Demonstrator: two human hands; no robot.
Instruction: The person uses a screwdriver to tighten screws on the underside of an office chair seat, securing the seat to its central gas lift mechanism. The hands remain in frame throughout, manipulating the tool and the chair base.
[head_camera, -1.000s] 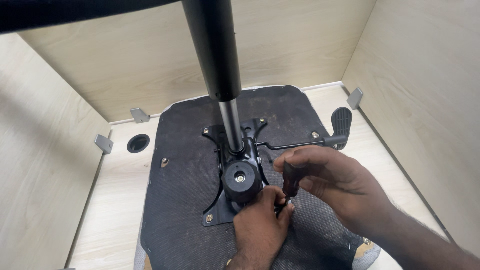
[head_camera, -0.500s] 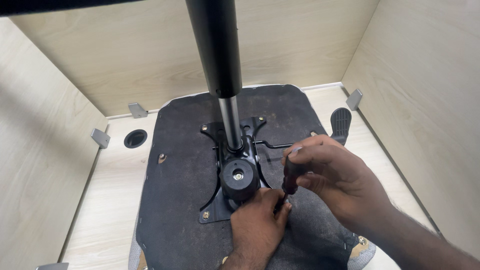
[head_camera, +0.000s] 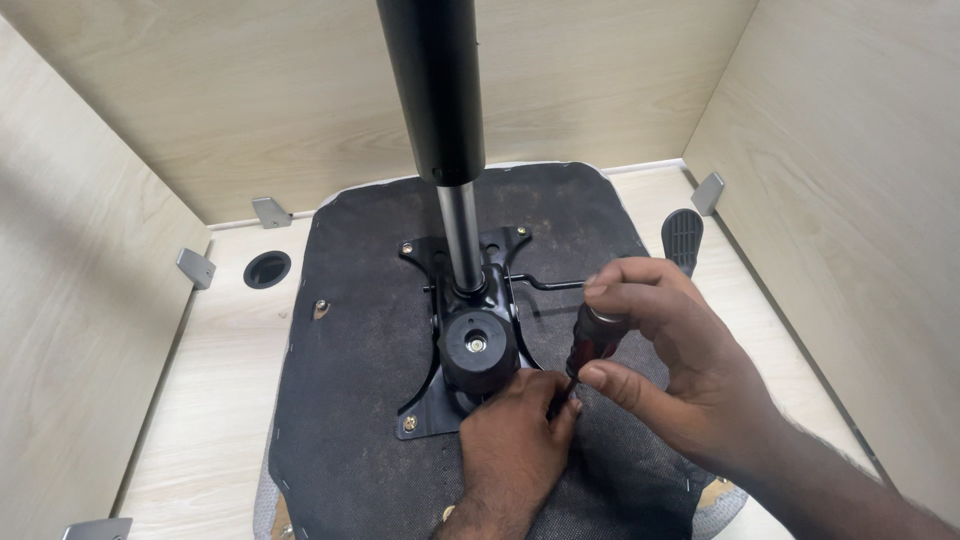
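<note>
Dark-handled screwdriver (head_camera: 592, 340) stands near the middle of the upturned black fabric-covered chair seat (head_camera: 350, 380), gripped by the right hand (head_camera: 680, 360) with curled fingers. Left hand (head_camera: 515, 435) pinches what seems its tip, beside the black metal mounting plate (head_camera: 440, 400) and black gas cylinder (head_camera: 435, 90).

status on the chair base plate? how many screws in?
Done: screws sit at the far left corner, far right corner and near left corner of the mounting plate. In hand: right hand holds a screwdriver at the near right corner, left hand steadying its tip. Left: that corner; its screw is hidden.
</note>
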